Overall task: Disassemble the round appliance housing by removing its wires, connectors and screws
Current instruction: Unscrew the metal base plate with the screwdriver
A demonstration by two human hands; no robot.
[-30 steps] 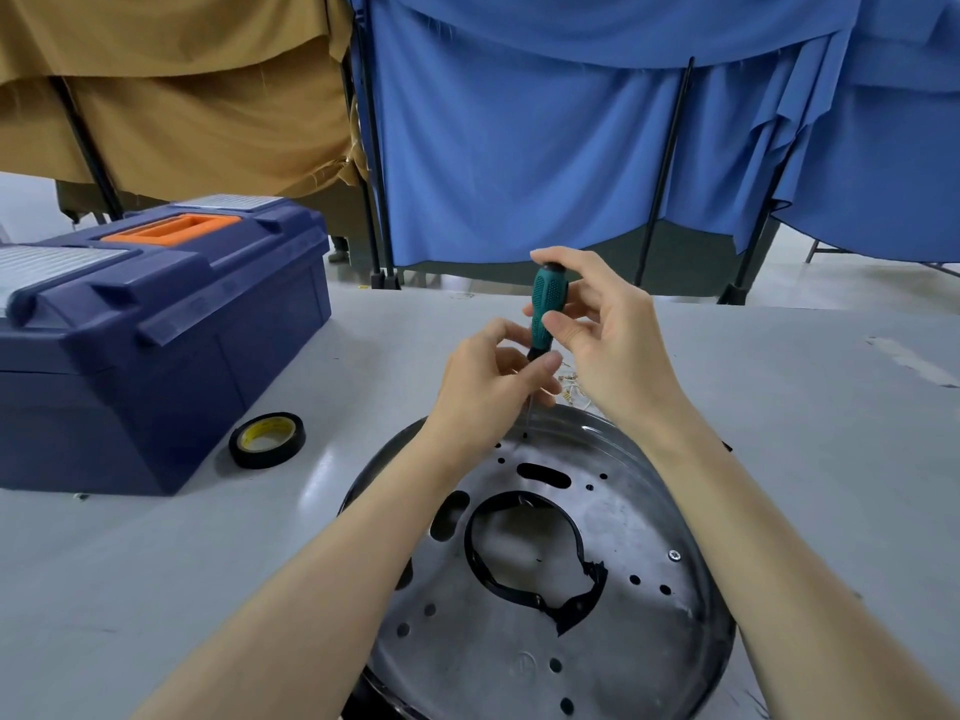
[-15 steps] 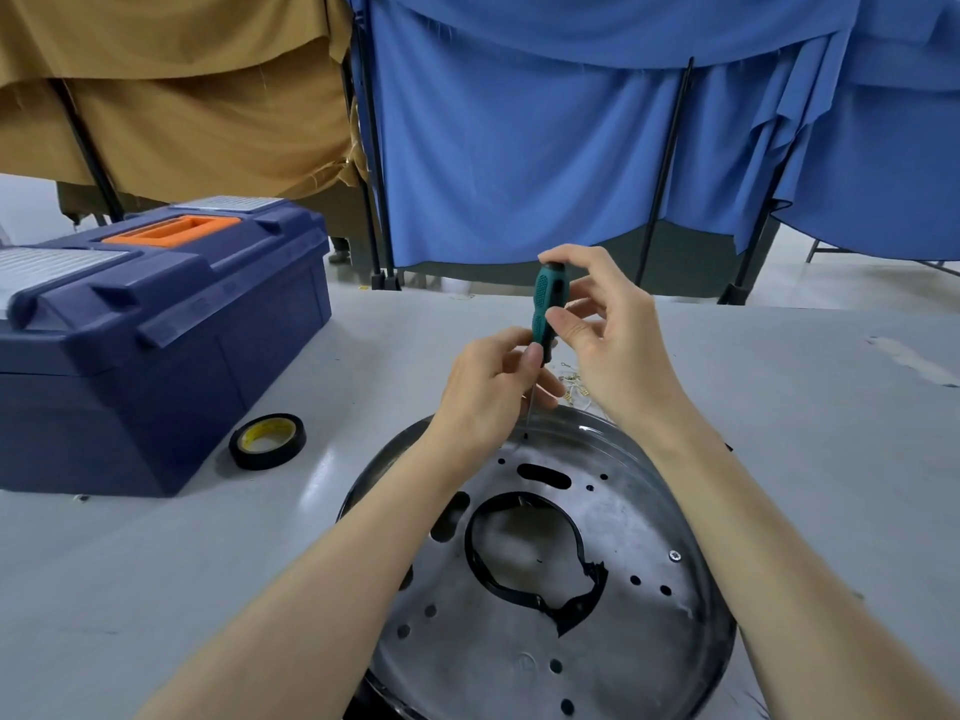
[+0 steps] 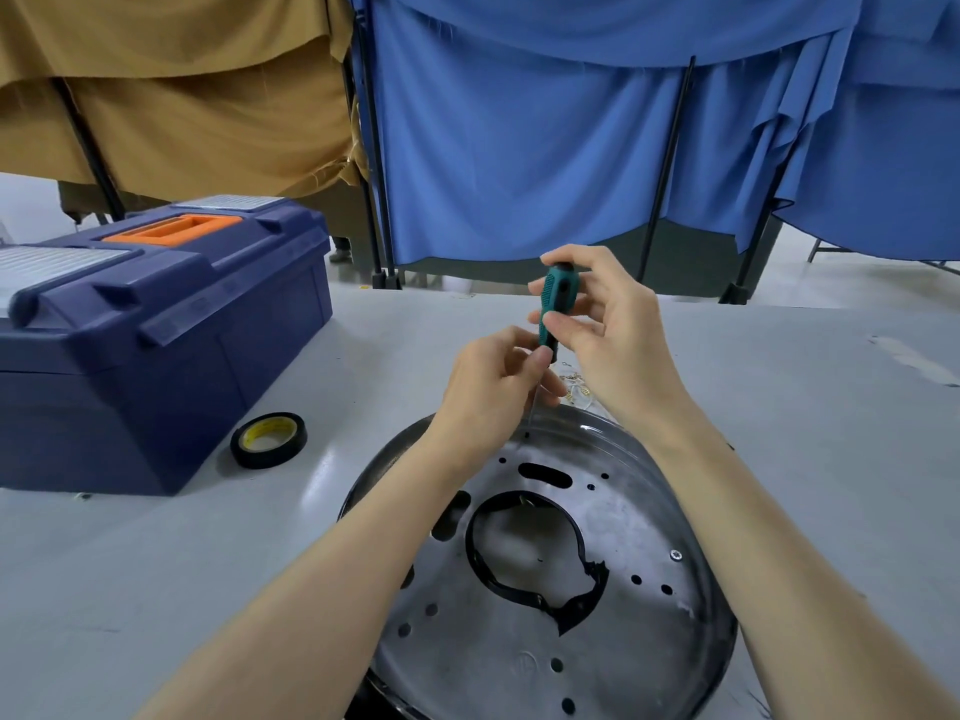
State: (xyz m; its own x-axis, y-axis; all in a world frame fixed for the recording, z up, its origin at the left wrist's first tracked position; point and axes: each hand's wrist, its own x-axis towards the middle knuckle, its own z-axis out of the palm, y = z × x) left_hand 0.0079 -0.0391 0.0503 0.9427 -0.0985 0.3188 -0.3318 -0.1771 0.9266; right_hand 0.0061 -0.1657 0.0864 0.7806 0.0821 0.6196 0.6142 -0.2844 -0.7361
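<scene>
a: where is the housing, and what sits in it?
b: nearest to the person, on the grey table (image 3: 130,589), lies the round silver metal housing (image 3: 639,517), a shallow dish with many small holes. in its middle opening sits a black plastic ring (image 3: 574,610), and one small silver screw (image 3: 676,555) is in the plate at the right.
a: which way does the tool point?
b: the green-handled screwdriver (image 3: 555,309) stands almost upright over the far edge of the housing. its handle is on top, leaning a little right, and its thin shaft points down at a small hole. whether the tip touches the metal, i cannot tell.
a: and the hands?
b: the left hand (image 3: 488,387) has its fingers curled and pinches the shaft just under the handle. the right hand (image 3: 613,335) holds the handle, thumb and fingers curled round it.
a: what is farther away?
b: at the left a black roll of tape with a yellow core (image 3: 267,458) lies flat, near a dark blue plastic toolbox with an orange handle (image 3: 156,366). its lid is closed, so i cannot see inside. behind the table hang a blue cloth (image 3: 519,148) and a tan cloth (image 3: 182,96).
</scene>
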